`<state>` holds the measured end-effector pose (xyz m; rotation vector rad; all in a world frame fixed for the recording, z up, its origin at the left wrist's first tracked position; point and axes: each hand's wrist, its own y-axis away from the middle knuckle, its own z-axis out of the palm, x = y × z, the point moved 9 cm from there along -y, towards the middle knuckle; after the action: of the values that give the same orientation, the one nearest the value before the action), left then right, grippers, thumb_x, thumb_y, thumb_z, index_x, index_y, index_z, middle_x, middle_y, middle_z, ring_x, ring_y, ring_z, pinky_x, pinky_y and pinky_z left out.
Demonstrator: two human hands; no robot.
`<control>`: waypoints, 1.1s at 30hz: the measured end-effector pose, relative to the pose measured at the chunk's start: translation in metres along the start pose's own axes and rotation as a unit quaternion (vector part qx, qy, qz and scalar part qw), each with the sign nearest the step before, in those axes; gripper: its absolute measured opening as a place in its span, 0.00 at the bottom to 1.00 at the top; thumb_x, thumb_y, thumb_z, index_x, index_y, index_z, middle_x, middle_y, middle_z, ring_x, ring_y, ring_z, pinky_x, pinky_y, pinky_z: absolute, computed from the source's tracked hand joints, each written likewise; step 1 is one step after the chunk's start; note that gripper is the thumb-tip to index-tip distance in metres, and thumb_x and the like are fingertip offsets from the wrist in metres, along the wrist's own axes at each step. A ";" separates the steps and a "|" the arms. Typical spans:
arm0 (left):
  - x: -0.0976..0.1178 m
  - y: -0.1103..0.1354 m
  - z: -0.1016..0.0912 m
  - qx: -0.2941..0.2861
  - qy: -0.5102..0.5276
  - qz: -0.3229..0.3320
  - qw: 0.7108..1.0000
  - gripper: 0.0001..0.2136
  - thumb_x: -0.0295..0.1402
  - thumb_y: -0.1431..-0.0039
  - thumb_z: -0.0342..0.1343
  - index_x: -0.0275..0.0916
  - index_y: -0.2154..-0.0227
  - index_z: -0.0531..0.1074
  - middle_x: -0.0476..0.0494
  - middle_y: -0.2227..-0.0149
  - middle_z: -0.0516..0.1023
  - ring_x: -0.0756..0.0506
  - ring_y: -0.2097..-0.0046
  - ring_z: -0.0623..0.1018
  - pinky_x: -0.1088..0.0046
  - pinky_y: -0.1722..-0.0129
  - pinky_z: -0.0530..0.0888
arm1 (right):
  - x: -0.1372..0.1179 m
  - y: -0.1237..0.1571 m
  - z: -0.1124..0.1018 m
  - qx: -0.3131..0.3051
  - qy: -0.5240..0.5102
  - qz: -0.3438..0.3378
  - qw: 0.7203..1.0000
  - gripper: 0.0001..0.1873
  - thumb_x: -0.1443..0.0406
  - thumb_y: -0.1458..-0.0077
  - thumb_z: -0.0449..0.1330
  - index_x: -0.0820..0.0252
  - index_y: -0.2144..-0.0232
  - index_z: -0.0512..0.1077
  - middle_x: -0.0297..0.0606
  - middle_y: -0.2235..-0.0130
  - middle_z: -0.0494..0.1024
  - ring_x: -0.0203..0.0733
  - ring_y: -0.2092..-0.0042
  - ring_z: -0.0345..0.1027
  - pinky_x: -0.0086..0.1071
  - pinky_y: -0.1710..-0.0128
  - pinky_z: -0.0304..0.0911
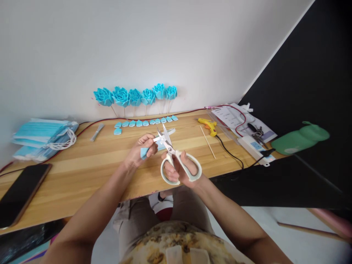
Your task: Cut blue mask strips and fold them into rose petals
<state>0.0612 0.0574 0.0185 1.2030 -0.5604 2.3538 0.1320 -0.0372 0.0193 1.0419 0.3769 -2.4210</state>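
Note:
My left hand (137,151) is closed around a small piece of blue mask fabric (143,153), and a white strip (157,139) sticks out from its fingertips toward the right. My right hand (189,175) has its thumb and fingers through the white handles of a pair of scissors (170,149). The blades are parted and point away from me, close to the white strip. Whether they touch it I cannot tell. Just beyond both hands, several small folded blue pieces (139,123) lie in a row on the wooden table (90,176).
Several blue fabric roses (135,97) on sticks lean along the wall. Blue face masks (41,134) are piled at left, near a phone (24,190). To the right are a yellow glue gun (209,126), a wooden stick (208,142), a power strip (254,148) and a green bottle (297,140).

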 end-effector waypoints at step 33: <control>0.013 -0.005 -0.030 0.139 -0.070 0.029 0.987 0.13 0.40 0.51 0.68 0.40 0.73 0.70 0.57 0.89 0.63 0.55 0.85 0.60 0.78 0.82 0.55 | -0.037 0.061 -0.060 0.218 0.121 0.011 0.968 0.23 0.56 0.46 0.66 0.58 0.49 0.71 0.43 0.60 0.83 0.37 0.68 0.73 0.26 0.76 0.67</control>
<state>0.0379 0.0802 0.0144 1.5027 -0.3202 2.4694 0.2226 -0.0521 0.0018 1.5251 -0.1022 -2.4178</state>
